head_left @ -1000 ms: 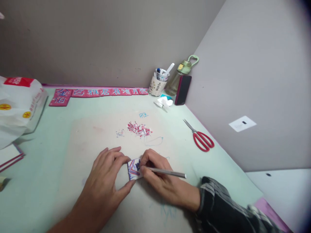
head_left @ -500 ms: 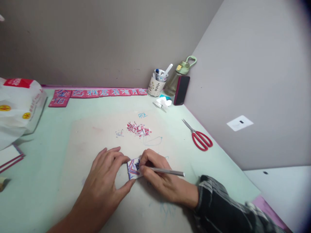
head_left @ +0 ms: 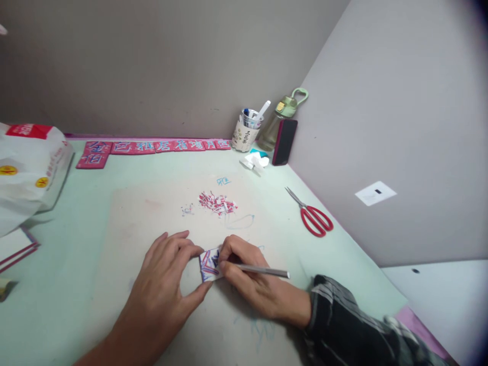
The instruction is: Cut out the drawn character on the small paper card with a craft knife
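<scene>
Inside the table [head_left: 57, 279]'s right edge, the left hand [head_left: 166, 273], half curled, pinched a block [head_left: 206, 272]; the right hand [head_left: 249, 287] tightly gripped a metal-handled tool [head_left: 269, 271].

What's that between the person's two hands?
In the head view, a small white piece with red and blue marks lies there, its edges held by the left hand; the right hand, holding a slim tool, partly covers it.

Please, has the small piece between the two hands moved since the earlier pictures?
No, not visibly. The piece keeps its place relative to the red scraps; both shift only slightly, together with the view.
</scene>
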The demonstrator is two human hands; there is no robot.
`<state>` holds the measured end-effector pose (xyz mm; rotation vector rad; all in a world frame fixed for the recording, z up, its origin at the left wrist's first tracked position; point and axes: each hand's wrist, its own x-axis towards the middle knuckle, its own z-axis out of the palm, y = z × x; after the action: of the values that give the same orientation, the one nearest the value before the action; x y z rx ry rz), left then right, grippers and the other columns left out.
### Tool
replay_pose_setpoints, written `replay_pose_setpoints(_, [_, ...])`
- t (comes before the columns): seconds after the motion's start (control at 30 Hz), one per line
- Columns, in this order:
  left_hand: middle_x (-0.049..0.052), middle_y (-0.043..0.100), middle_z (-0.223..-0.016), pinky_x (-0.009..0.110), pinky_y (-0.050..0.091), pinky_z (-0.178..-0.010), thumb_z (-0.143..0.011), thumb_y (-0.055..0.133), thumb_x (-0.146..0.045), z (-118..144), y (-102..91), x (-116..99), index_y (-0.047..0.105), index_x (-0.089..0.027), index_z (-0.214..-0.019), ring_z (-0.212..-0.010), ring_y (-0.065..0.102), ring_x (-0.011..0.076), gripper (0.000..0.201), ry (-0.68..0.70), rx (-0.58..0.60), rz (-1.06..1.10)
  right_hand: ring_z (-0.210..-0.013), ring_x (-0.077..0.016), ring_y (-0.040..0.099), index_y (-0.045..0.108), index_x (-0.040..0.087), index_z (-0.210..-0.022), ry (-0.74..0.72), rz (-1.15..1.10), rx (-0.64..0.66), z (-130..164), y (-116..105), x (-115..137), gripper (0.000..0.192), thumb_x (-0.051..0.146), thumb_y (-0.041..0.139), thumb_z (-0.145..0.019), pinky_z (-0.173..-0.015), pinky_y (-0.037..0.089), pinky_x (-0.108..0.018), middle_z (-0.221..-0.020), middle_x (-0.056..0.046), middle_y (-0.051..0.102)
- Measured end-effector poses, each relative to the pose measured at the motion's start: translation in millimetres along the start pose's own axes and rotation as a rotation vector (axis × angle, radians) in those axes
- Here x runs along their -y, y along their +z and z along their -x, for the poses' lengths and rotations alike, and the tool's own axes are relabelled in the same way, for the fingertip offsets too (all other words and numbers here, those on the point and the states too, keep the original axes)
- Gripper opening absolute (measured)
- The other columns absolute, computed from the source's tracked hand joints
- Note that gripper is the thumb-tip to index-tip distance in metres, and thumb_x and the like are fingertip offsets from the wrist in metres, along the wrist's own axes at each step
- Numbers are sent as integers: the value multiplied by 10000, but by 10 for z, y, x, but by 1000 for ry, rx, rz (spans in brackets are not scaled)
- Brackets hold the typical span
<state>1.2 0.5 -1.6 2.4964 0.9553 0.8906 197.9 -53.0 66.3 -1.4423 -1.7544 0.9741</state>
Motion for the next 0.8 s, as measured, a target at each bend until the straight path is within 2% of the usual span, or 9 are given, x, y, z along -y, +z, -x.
replay_pose_setpoints(0.8, [57, 639, -1028, 584, 406, -1036, -851, 685, -301, -2, -4, -2, 535, -240, -1089, -1211, 571, 341, 288, 17, 0, -22, -765, -161, 468, 478, 207, -827, 27, 4, 22, 2, -3, -4, 150, 222, 442, -972, -700, 377, -299, -819, -6, 520])
